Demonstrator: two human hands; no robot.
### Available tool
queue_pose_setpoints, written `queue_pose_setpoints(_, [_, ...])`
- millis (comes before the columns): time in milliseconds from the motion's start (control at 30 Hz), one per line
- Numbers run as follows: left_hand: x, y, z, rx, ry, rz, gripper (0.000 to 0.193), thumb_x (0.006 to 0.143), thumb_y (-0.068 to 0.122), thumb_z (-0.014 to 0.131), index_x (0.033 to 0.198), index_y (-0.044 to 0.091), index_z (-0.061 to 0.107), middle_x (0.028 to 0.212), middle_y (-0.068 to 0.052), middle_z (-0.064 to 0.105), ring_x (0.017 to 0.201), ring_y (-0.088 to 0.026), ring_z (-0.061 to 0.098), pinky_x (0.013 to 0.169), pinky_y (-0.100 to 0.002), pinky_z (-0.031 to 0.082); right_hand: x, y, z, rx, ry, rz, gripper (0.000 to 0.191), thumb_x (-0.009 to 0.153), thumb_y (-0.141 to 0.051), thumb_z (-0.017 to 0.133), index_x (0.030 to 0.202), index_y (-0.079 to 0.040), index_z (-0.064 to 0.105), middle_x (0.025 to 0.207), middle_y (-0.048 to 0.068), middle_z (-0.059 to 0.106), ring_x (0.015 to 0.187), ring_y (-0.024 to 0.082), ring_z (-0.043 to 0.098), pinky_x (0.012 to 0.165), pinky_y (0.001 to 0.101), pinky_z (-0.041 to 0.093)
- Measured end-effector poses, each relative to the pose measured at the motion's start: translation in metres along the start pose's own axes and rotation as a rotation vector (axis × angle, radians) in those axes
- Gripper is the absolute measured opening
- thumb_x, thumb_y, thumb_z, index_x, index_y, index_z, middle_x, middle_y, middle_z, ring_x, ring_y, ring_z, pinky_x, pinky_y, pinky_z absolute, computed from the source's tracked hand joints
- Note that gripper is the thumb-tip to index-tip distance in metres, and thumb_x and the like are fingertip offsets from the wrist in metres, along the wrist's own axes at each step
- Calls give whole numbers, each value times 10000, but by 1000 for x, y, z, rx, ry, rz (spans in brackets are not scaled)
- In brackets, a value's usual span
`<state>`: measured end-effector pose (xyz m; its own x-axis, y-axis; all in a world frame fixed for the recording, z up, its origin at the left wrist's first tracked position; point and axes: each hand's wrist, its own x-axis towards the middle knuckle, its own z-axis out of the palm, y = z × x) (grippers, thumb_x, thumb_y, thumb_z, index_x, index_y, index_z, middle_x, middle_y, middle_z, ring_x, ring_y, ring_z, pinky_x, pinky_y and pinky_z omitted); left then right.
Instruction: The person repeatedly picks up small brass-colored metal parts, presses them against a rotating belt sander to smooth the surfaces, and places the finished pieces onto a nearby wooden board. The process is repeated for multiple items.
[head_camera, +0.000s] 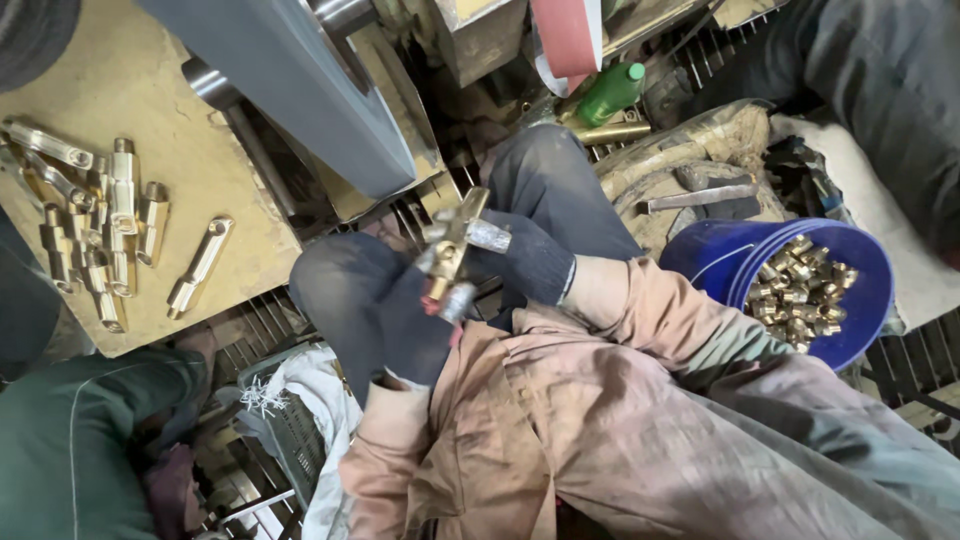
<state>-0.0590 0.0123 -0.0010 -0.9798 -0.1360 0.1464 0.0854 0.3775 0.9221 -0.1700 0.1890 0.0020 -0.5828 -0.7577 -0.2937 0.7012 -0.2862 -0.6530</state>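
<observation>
I start with the biggest thing in my view: the grey belt housing (300, 90) slanting from the top centre down toward the middle, with a red strip of abrasive belt (570, 35) hanging at the top beside it. To its left lies the tan board (215, 170), carrying a loose cluster of polished brass handles (95, 230), and one more brass handle (200, 265) lying apart, its length tilted up to the right. On the right stands the blue bucket (865, 290), well filled with small brass fittings (800, 290). A green bottle (610, 92) leans near the top, past my knees. Someone in a green sleeve (70, 440) sits at the lower left; those are not my arms.

Then my own arms in dusty pink-brown sleeves, both hands in dark gloves. My left hand (415, 320) is closed around the lower end of the brass fitting (452, 250); my right hand (525, 258) is wrapped on its side arm, thumb taped grey. So both are clenched on the same piece, neither open.

The fitting sits between my hands, directly above my lap and just below the lower edge of the belt housing. Its long axis runs from my left palm up and slightly right toward the housing, with the cross arm pointing off to my right hand. The left hand bears the stem; the right is nearer the top end.
</observation>
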Motion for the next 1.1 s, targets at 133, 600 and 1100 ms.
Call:
queue_pose_setpoints(133, [-14,19,2,-49,-116,67,213,913,116,736,1058,-26,673,854,-126,722,728,-187,684,651,-311,534,-10,-3,-8,271,-33,87,492,1018,-301,585,1400,-1,512,1312,176,650,1081,311,723,951,438,583])
queue_pose_setpoints(600, [-12,1,-19,-185,-39,-4,173,933,94,711,1042,-32,662,870,-122,721,750,-201,693,661,-309,542,-19,-14,-33,-40,-369,393,386,1003,-248,634,1266,35,629,1069,217,742,860,280,793,750,402,679])
queue_pose_setpoints(1100, [16,-54,-23,-406,165,-296,133,954,70,684,1024,-38,651,888,-118,720,773,-216,703,671,-306,550,27,-49,-44,-610,-190,0,417,993,-83,704,1398,-12,631,1111,74,725,1006,137,700,924,310,600])
